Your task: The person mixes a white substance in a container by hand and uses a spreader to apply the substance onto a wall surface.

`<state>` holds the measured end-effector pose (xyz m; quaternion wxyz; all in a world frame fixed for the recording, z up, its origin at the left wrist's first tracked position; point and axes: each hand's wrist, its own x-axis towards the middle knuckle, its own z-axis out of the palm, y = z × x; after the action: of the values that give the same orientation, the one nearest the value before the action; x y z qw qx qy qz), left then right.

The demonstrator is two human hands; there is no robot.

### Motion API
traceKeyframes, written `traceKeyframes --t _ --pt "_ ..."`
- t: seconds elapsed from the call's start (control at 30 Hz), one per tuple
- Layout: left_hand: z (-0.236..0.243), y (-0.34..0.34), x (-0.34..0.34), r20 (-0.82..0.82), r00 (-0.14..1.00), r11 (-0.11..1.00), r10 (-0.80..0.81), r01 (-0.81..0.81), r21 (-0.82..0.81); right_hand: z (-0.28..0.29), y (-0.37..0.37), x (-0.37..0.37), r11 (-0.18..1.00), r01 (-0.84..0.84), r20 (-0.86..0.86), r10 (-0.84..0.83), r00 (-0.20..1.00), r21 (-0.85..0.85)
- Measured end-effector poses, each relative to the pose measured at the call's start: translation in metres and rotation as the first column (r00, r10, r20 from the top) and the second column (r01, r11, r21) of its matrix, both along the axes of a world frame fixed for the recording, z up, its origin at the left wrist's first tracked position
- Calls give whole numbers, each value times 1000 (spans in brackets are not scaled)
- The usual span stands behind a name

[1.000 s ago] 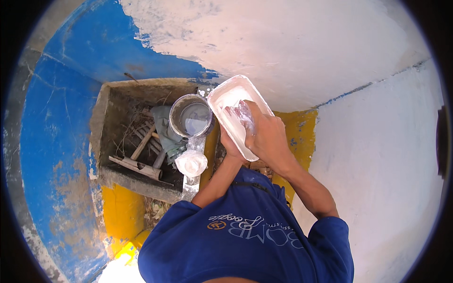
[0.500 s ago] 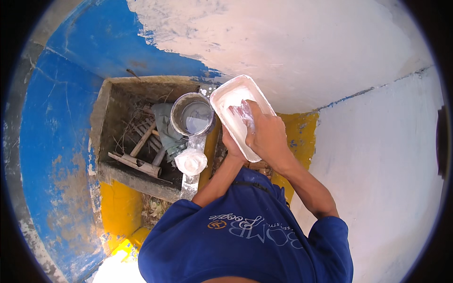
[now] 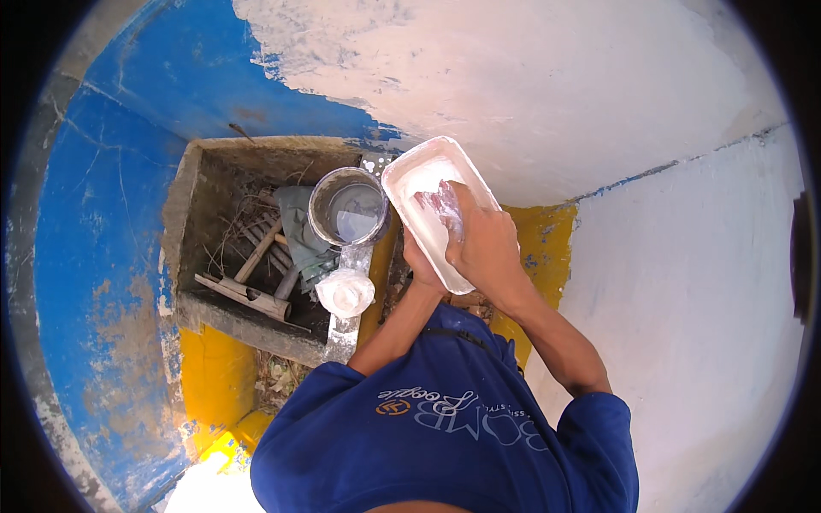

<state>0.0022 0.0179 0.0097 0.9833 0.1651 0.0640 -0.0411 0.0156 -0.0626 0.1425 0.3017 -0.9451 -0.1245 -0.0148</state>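
Observation:
A white rectangular tray (image 3: pixel 434 246) is held tilted in front of me, with white paste (image 3: pixel 434 173) spread inside it. My left hand (image 3: pixel 422 267) grips the tray from its lower left side and beneath, its fingers mostly hidden behind it. My right hand (image 3: pixel 487 244) reaches into the tray from the right, fingers bent down toward the paste. Shiny whitish smears cover the fingers, and whatever they hold, if anything, cannot be made out.
A round bucket of greyish water (image 3: pixel 357 214) stands left of the tray on a paint-spotted ledge (image 3: pixel 344 335). Nearer me, a white paste-covered lump (image 3: pixel 346 293) sits there. A concrete trough (image 3: pixel 190 201) holds bamboo pieces (image 3: pixel 256 256) and a grey-green cloth (image 3: pixel 299 227). Blue and whitish walls (image 3: pixel 667 282) surround this.

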Motion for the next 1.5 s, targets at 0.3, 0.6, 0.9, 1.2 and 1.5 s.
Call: traceKeyframes --t 0.3,0.6,0.9,1.2,1.5 --pt "-1 -2 3 56 998 999 35 -33 -38 -2 -1 4 991 48 72 -57 996 123" --pt "3 0 -2 51 999 997 18 -14 -75 -1 2 1 995 20 14 -22 1000 97" --pt "-2 3 -2 55 998 997 11 -7 -71 13 -11 10 994 68 82 -75 994 87" --pt "-3 2 -7 -19 1000 987 -15 12 -158 -4 -2 -8 990 -20 137 39 990 -137" --pt "0 7 -5 93 995 989 30 -16 -145 8 1 -3 997 -62 -21 61 998 -37"
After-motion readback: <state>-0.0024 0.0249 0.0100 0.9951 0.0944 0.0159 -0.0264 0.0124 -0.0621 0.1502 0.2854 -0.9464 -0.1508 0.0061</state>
